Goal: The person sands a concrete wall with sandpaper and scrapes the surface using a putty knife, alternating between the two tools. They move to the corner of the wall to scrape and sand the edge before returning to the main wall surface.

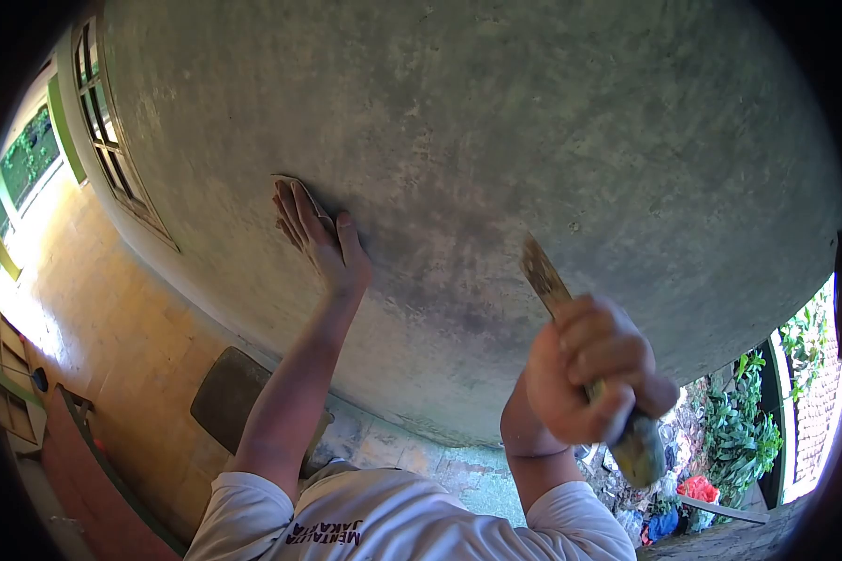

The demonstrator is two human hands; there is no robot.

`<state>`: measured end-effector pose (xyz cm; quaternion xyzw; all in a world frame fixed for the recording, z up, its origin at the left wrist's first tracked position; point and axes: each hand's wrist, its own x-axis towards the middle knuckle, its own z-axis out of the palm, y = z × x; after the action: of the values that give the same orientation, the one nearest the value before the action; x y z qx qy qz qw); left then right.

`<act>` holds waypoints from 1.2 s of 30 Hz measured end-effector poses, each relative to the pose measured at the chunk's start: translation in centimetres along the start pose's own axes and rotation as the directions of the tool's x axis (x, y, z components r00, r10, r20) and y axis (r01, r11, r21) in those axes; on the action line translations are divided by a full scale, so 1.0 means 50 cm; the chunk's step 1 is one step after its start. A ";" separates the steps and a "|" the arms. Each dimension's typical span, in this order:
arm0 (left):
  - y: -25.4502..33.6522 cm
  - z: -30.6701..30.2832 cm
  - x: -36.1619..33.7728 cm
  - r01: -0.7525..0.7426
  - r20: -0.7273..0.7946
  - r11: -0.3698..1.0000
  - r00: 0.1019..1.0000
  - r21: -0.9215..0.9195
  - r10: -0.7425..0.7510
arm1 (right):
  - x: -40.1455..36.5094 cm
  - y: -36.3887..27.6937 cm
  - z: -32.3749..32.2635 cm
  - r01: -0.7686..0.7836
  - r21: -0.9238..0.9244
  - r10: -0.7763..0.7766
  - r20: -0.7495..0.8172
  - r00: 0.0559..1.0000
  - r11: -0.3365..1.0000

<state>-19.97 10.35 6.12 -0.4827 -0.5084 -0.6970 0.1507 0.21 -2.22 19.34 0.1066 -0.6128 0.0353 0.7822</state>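
Note:
My left hand [316, 236] lies flat on the grey plaster wall [477, 112], fingers together. Under it is a thin sheet that looks like sandpaper [324, 215], its edges showing past the fingers and beside the thumb; the rest is covered by the hand. In front of the wall, my right hand [589, 369] is wrapped round a scraper [544, 274]. The scraper's narrow, brown, stained blade points up and left, and its yellow-green handle end sticks out below the fist. Darker, smeared patches mark the wall between my two hands.
A barred window [108, 117] is set into the wall at the left, above a tan tiled floor [131, 309]. Below my left forearm stands a dark flat-topped seat or stool [229, 397]. Leafy plants [744, 425] and scattered rubbish with a red bag [698, 489] lie at the lower right.

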 end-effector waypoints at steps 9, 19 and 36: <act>-0.004 0.002 0.000 -0.003 0.001 1.000 1.000 -0.002 0.003 | 0.004 -0.010 -0.011 -0.048 0.019 0.045 0.138 0.989 0.999; -0.003 0.001 0.003 0.004 -0.007 1.000 1.000 0.009 -0.004 | 0.007 -0.014 -0.003 0.005 0.088 -0.014 0.106 0.994 0.996; -0.005 0.002 0.000 0.008 0.000 1.000 1.000 -0.020 -0.008 | 0.000 0.003 -0.014 -0.070 0.052 0.062 0.147 0.987 0.996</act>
<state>-20.08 10.56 5.97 -0.4824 -0.5032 -0.7025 0.1431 0.86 -1.92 19.17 0.1107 -0.6701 0.0707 0.7305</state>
